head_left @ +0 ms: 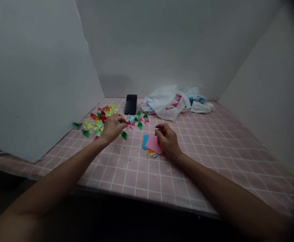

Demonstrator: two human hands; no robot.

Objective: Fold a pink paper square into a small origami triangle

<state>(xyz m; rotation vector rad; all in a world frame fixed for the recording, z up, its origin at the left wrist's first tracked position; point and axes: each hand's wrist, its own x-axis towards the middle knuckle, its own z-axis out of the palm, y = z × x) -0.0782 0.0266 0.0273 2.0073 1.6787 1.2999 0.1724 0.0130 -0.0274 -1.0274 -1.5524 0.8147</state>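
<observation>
My left hand (113,127) reaches over a spread of small folded paper pieces (88,125) in green, yellow, red, orange, pink and blue. Its thumb and fingertips pinch a small red folded paper piece (127,122). On the right, my right hand (169,140) rests beside a little stack of square paper sheets, its fingers loosely curled with a slight gap at the thumb and nothing visible between them. The top pink sheet (153,144) partly covers a blue sheet (145,141), and orange, yellow and purple edges show below. The right hand hides the stack's right edge.
A black phone (131,104) lies behind the folded pieces. White plastic bags (165,101) and a crumpled white wrapper (201,107) sit at the back. Pale walls stand left, behind and right of the pink checked tablecloth (212,148). Tiny scraps dot the cloth near the stack.
</observation>
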